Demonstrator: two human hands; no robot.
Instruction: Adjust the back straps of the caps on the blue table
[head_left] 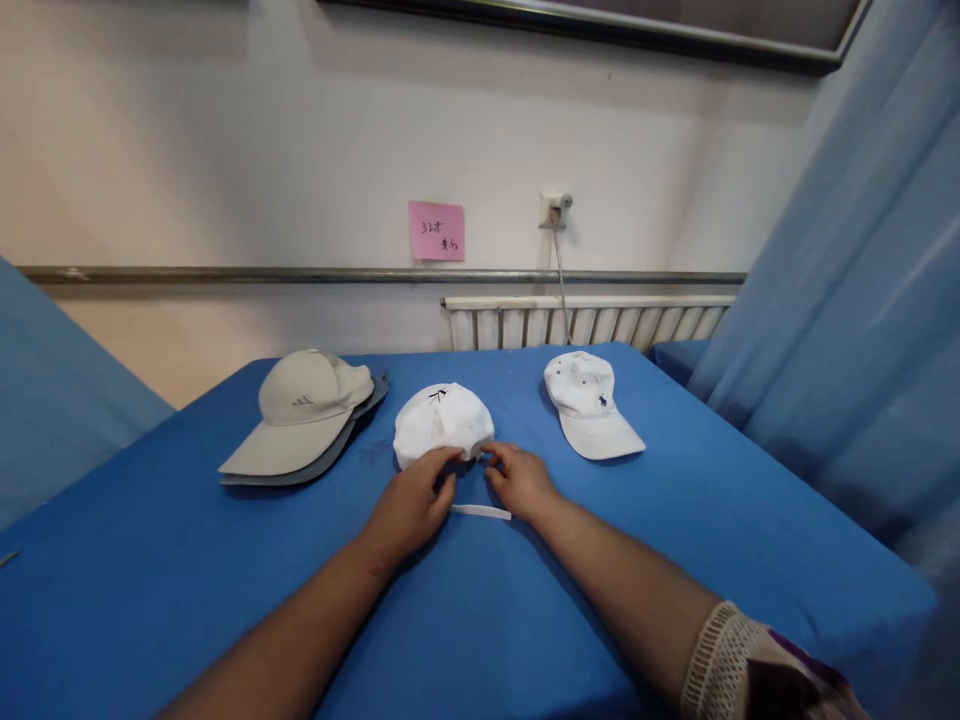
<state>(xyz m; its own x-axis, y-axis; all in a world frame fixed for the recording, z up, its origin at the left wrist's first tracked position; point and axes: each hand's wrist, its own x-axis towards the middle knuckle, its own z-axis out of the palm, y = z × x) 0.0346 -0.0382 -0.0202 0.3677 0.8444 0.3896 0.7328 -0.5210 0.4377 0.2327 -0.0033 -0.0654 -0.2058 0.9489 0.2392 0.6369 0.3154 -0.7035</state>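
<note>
A white baseball cap (444,420) with a small black mark on its crown lies in the middle of the blue-covered table, its back edge toward me. My left hand (420,497) has its fingers closed on the left part of that near edge. At the right part of the same edge, my right hand (519,480) grips with thumb and fingers bent together. A narrow white strap (481,511) shows on the cloth just below the cap, between my hands; its left end is hidden by my left hand. The cap's brim is out of sight.
To the left, a beige cap (304,415) rests on top of a grey cap (311,468). Another white cap (589,400) with a small dark logo sits at the right. Behind the blue table cover (480,620) are a radiator (585,325) and a plugged-in cord (561,275).
</note>
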